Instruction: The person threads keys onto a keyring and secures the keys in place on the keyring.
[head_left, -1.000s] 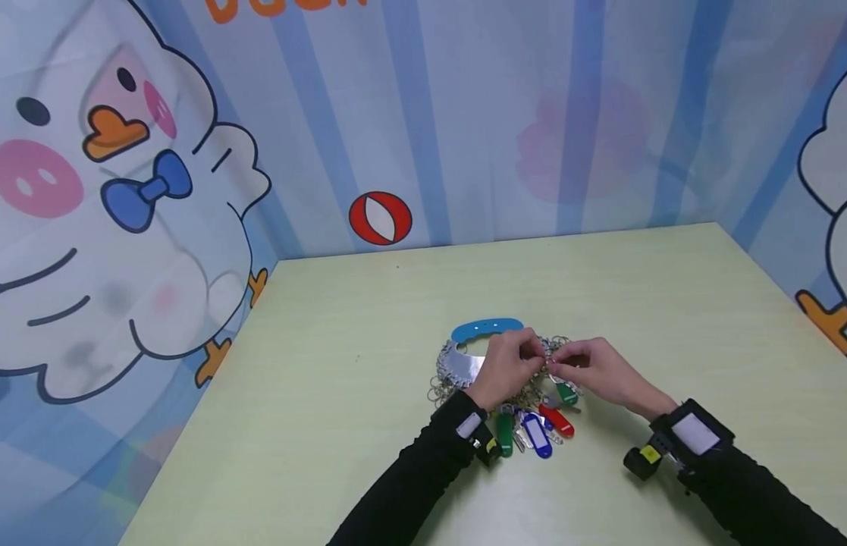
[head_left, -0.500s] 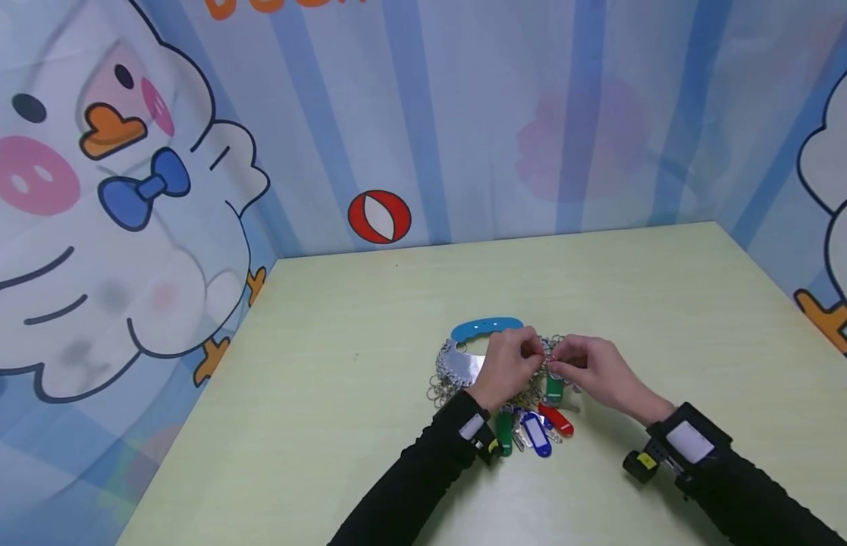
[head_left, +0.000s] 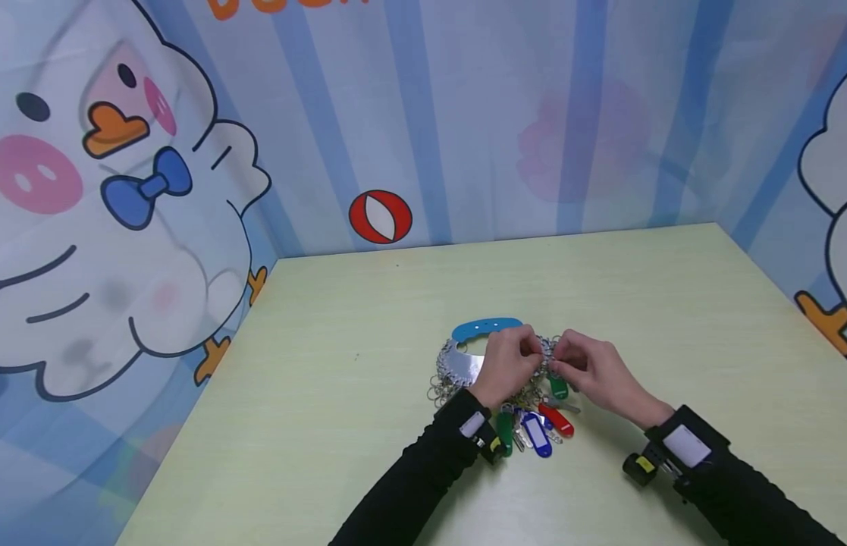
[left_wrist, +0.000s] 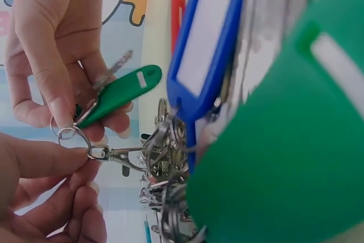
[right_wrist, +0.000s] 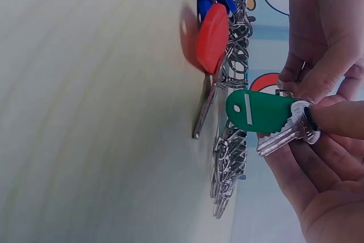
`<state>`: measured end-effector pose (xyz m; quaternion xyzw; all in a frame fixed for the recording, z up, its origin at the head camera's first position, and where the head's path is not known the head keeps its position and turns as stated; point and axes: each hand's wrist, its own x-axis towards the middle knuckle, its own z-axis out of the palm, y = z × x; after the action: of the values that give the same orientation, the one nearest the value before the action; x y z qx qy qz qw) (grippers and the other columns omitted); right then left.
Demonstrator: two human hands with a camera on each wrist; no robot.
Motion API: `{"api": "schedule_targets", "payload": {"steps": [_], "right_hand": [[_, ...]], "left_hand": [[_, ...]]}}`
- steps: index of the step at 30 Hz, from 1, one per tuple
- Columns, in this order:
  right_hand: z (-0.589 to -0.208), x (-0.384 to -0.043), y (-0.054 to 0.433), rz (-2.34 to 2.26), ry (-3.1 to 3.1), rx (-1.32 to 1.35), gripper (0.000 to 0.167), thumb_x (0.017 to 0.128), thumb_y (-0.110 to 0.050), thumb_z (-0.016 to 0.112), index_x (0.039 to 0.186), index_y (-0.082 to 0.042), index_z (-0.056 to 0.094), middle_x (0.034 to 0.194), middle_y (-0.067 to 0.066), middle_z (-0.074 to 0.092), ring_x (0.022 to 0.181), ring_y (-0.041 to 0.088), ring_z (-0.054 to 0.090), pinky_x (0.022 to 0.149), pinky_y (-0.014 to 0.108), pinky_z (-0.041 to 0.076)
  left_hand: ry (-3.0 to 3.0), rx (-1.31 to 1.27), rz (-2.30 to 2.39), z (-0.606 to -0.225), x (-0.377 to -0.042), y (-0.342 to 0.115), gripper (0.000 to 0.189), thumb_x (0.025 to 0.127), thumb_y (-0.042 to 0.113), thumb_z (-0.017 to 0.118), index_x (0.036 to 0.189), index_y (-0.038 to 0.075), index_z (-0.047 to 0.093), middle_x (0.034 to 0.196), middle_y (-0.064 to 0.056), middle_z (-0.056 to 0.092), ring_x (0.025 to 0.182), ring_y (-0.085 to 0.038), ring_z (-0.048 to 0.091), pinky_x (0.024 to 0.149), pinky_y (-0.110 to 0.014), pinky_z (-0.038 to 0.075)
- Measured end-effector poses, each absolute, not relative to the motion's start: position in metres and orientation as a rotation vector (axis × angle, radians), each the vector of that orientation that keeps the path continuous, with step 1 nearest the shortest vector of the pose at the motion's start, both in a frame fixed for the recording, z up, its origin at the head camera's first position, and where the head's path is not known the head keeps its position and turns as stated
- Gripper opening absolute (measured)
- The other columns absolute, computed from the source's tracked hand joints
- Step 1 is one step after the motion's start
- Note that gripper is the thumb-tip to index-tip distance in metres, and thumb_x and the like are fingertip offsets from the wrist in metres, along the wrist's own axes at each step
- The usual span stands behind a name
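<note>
A large key ring holder lies on the table, with a blue strap (head_left: 487, 327), a silver curved plate (head_left: 462, 367) and many metal clasps around its edge. At its right side, my left hand (head_left: 506, 369) pinches a small metal ring (left_wrist: 74, 137) at the end of a swivel clasp (left_wrist: 122, 157). Close by, my right hand (head_left: 598, 371) pinches the ring end of a green key tag (right_wrist: 257, 111), fingertips right at the clasp's ring. A silver key (right_wrist: 286, 134) hangs along with that tag. Both hands' fingertips almost meet.
In front of the holder lie another green tag (head_left: 504, 434), a blue tag (head_left: 536, 434) and a red tag (head_left: 556, 419) with keys. The pale table (head_left: 293, 455) meets a printed cartoon backdrop (head_left: 491, 114) behind and at both sides.
The green tag under my right hand has swung left and hangs closer to the holder. My right hand has lifted slightly; my left hand stays in place.
</note>
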<state>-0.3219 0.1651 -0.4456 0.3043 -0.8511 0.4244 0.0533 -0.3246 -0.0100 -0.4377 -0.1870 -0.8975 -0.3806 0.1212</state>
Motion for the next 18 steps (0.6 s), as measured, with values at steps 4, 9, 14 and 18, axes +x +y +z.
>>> {"api": "schedule_targets", "payload": {"steps": [4, 9, 14, 18], "right_hand": [[-0.446, -0.3224, 0.1648, 1.288, -2.589, 0.928, 0.01, 0.089, -0.006, 0.067, 0.09, -0.009, 0.057, 0.083, 0.008, 0.072, 0.062, 0.005, 0.055, 0.054, 0.02, 0.042], [-0.447, -0.3233, 0.1649, 1.295, -2.583, 0.916, 0.009, 0.089, -0.006, 0.067, 0.09, -0.009, 0.058, 0.081, 0.007, 0.072, 0.061, 0.008, 0.057, 0.054, 0.02, 0.041], [-0.4464, -0.3239, 0.1645, 1.349, -2.603, 0.853, 0.008, 0.088, -0.007, 0.068, 0.091, -0.008, 0.06, 0.086, 0.008, 0.072, 0.072, 0.012, 0.067, 0.062, 0.019, 0.05], [-0.4453, -0.3245, 0.1642, 1.425, -2.626, 0.79, 0.008, 0.088, -0.007, 0.068, 0.093, -0.006, 0.062, 0.089, 0.01, 0.072, 0.077, 0.01, 0.069, 0.069, 0.017, 0.053]], "left_hand": [[-2.633, -0.504, -1.146, -0.4378, -0.325, -0.0102, 0.007, 0.082, 0.001, 0.068, 0.078, 0.007, 0.068, 0.075, -0.004, 0.069, 0.065, -0.003, 0.056, 0.058, -0.01, 0.042], [-2.658, -0.456, -1.202, -0.4393, -0.3263, -0.0103, 0.006, 0.083, 0.002, 0.069, 0.079, 0.006, 0.068, 0.076, -0.005, 0.069, 0.064, -0.003, 0.054, 0.057, -0.011, 0.042], [-2.656, -0.467, -1.197, -0.4378, -0.3265, -0.0111, 0.004, 0.082, 0.003, 0.069, 0.081, 0.006, 0.067, 0.075, -0.005, 0.068, 0.063, -0.003, 0.054, 0.056, -0.011, 0.042], [-2.678, -0.536, -1.151, -0.4375, -0.3246, -0.0123, 0.003, 0.085, 0.005, 0.068, 0.087, 0.006, 0.066, 0.077, -0.006, 0.069, 0.063, -0.003, 0.055, 0.056, -0.01, 0.041]]}}
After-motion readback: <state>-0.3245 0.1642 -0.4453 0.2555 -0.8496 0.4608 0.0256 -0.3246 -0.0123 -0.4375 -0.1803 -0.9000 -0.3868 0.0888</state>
